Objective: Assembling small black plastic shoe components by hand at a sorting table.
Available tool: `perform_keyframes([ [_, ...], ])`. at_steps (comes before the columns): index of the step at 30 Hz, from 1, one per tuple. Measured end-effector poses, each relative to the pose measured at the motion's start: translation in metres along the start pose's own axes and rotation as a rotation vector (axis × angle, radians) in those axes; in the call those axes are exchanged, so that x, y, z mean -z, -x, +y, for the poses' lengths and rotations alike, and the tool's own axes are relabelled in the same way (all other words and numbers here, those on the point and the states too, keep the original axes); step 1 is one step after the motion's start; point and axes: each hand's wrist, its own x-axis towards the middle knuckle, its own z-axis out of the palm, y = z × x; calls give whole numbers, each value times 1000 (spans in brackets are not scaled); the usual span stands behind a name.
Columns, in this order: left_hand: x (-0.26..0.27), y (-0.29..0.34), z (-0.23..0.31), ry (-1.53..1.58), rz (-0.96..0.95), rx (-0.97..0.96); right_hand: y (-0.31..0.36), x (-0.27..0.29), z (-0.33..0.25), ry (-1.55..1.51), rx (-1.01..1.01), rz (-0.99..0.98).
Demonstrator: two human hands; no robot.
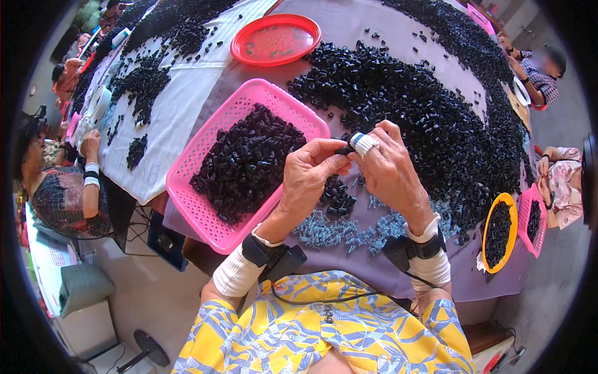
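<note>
Both hands meet above the table's near side. In the pinched thumb and fingertips of my left hand [305, 177] is a small black plastic part [342, 150]. My right hand [392, 168] is closed against the same part from the other side; a white knitted cover with a blue stripe wraps one of its fingers. The fingers hide most of the part's shape. Below the hands lie a few loose black parts [337, 198] and a band of small clear-bluish coil springs [333, 232]. A large heap of black parts [405, 100] spreads beyond my right hand.
A pink perforated basket [180, 177] holding black parts stands left of my hands. Beyond it is a red oval tray [276, 22]. At the right edge sit a yellow oval tray [512, 232] and a smaller pink basket [539, 243]. Other people sit around the tables.
</note>
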Motion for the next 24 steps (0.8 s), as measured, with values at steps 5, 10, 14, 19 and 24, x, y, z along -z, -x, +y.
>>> perform_keyframes([
  [5, -3, -1, 0, -47, -6, -23, 1, 3, -3, 7, -67, 12],
  [10, -3, -1, 1, -111, 10, -21, 4, 4, -5, 32, -94, 17],
  [14, -5, 1, 1, -75, 42, -16, 4, 4, -9, 74, -93, -39],
  [19, -2, 2, -1, -89, 27, -2, 7, 2, -11, 85, -98, -89],
  [24, -2, 3, 0, -113, 38, 13, 8, 4, -10, 45, -85, -141],
])
